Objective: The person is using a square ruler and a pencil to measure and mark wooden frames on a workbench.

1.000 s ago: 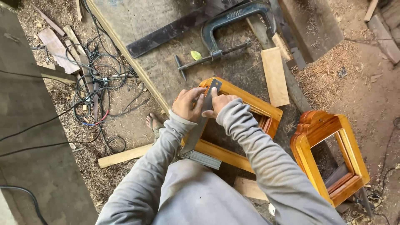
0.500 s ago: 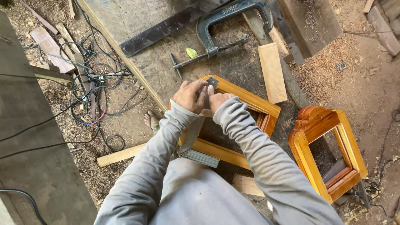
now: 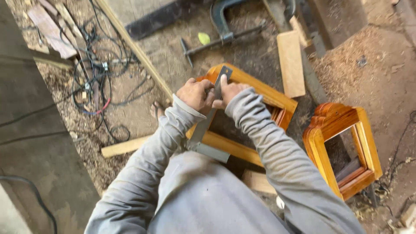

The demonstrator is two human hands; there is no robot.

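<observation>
Both hands meet over a metal try square (image 3: 207, 130) laid across an orange varnished wooden frame (image 3: 264, 93). My left hand (image 3: 196, 94) grips the square's steel blade from the left side. My right hand (image 3: 229, 92) presses on the blade from the right, index finger stretched along it toward the blade's tip. The square's thicker stock lies at the frame's near rail. Grey sleeves cover both arms.
A second, carved orange frame (image 3: 340, 149) stands to the right. A large dark C-clamp (image 3: 223, 30) and a short plank (image 3: 291, 63) lie beyond the frame. Tangled cables (image 3: 93, 69) and wood scraps lie left. A long wooden strip (image 3: 134, 47) runs diagonally. Sawdust covers the ground.
The view has shifted and come slightly closer. Both hands stay on the square's blade over the frame, with little movement.
</observation>
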